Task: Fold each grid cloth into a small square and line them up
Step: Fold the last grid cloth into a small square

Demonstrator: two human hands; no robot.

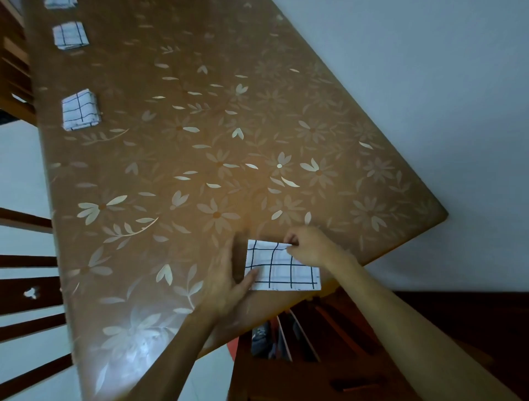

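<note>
Left hand [226, 274]: flat, fingers straight, blurred; thumb touching the left edge of the grid cloth [283, 272].
Right hand [307, 246]: pinching its far corner.
Cloth: half-folded oblong at the bench [200, 143] corner.
Advice: match the edges, then press the crease flat.
Folded squares [80, 110]: three in a row along the far left edge.
Containers: none visible.

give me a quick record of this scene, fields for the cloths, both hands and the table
table: floral cover
cloth: flat grid rectangle at the near edge, not yet a small square
left hand: blurred, fingers straight, thumb on the cloth's left edge
right hand: pinches the cloth's far edge
folded squares: three in a line along the table's left edge, the farthest cut off by the frame
</note>
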